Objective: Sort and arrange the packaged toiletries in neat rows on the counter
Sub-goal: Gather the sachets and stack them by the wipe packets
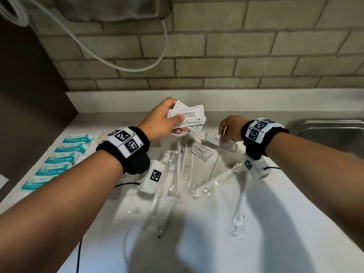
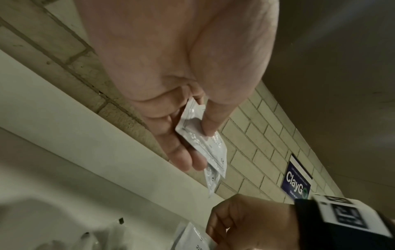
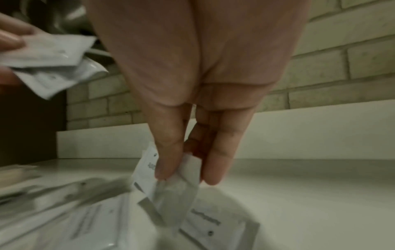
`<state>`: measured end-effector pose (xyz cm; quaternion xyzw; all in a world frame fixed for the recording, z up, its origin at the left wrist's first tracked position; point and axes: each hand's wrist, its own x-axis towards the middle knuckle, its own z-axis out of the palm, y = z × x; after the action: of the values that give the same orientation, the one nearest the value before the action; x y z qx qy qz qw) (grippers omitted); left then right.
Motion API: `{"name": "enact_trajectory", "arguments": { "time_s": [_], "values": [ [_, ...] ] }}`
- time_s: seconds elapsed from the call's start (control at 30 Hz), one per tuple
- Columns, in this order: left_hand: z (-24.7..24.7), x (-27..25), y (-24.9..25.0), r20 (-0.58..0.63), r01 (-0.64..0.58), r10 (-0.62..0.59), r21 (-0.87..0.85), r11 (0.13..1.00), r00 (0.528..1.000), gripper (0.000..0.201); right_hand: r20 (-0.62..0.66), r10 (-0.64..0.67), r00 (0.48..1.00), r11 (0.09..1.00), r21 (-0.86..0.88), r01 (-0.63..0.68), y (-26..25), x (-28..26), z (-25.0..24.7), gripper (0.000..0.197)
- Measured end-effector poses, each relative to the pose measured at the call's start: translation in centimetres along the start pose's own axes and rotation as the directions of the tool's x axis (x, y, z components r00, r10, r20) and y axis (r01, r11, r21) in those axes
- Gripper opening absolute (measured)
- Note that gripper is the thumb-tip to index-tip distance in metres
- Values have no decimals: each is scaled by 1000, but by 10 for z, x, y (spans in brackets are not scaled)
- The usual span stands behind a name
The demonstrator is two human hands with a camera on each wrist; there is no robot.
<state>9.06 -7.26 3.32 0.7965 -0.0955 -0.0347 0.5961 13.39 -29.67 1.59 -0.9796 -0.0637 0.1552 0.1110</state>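
Observation:
My left hand point(image 1: 167, 119) is raised above the counter and grips a small stack of white shampoo sachets point(image 1: 189, 115) between thumb and fingers; the same sachets point(image 2: 205, 148) show edge-on in the left wrist view. My right hand point(image 1: 228, 127) reaches down into the pile and pinches one white sachet point(image 3: 171, 174) between thumb and fingers, its lower end still among the others. On the white counter point(image 1: 275, 223) lies a loose heap of clear-wrapped toothbrushes point(image 1: 214, 180) and more white sachets point(image 1: 200, 152).
A row of several teal packets point(image 1: 59, 160) lies along the counter's left edge. A steel sink point(image 1: 331, 133) is at the right. Behind stands a tiled wall point(image 1: 216, 46) with a hanging white cable point(image 1: 126, 64). A blue sign point(image 2: 296, 182) is on the wall.

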Motion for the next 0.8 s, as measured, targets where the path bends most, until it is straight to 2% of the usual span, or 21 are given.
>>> {"name": "enact_trajectory", "arguments": {
  "time_s": [0.13,0.27,0.33,0.43,0.5,0.6,0.7,0.8],
  "values": [
    [-1,11,-7,-5,38,-38,7,999,999,16,56,120,991,988,-106,-113,6,29,5,29],
    [1,21,-14,-8,57,-57,0,998,998,18,51,135,990,964,-240,-119,17,70,28,36],
    [1,24,-17,-5,61,-61,7,998,998,17,14,97,995,950,-298,-89,21,83,35,42],
    [0,28,-21,-14,69,-69,-3,998,998,17,-21,-28,999,972,-234,23,-9,52,29,27],
    [-3,28,-23,-22,71,-71,-9,997,997,17,68,-60,996,977,-199,73,-26,39,33,28],
    [-9,25,-26,-29,68,-68,-20,998,997,16,205,-38,978,975,-207,82,-41,28,42,30],
    [-15,18,-28,-41,77,-77,-18,997,996,17,198,-22,980,970,-235,70,-46,29,45,48],
    [-19,9,-32,-47,83,-84,-14,996,995,17,199,17,980,980,-195,23,-51,26,46,44]
  ]
}}
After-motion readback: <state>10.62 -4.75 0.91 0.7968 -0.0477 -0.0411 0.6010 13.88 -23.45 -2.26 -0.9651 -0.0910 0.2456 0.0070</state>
